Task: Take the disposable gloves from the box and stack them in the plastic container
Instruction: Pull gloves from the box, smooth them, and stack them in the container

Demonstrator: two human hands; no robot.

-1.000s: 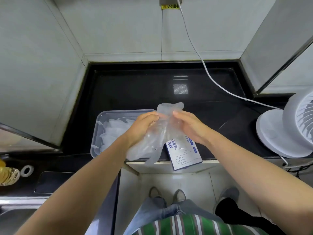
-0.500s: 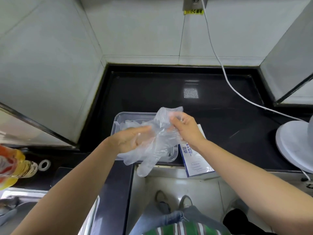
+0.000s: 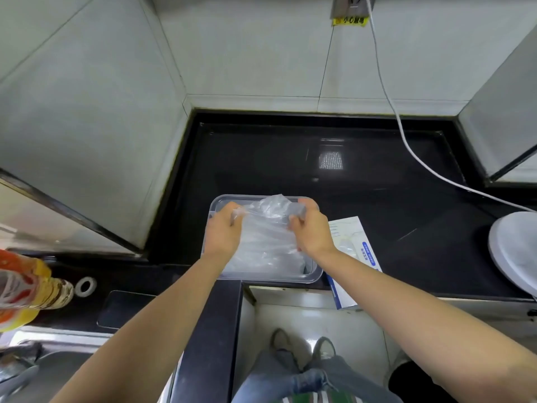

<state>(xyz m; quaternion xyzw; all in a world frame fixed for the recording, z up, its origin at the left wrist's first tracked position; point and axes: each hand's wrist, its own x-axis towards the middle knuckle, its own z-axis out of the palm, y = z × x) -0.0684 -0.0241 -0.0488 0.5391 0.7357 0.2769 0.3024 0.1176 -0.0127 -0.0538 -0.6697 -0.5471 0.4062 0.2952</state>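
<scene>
Centre of frame, on black counter: clear plastic container, gloves piled inside. Above it, one disposable glove stretched between two hands. Left hand pinches its left edge; right hand grips its right edge, fingers curled. Glove box just right of container.

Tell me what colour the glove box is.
The glove box is white with blue print; head view.
</scene>
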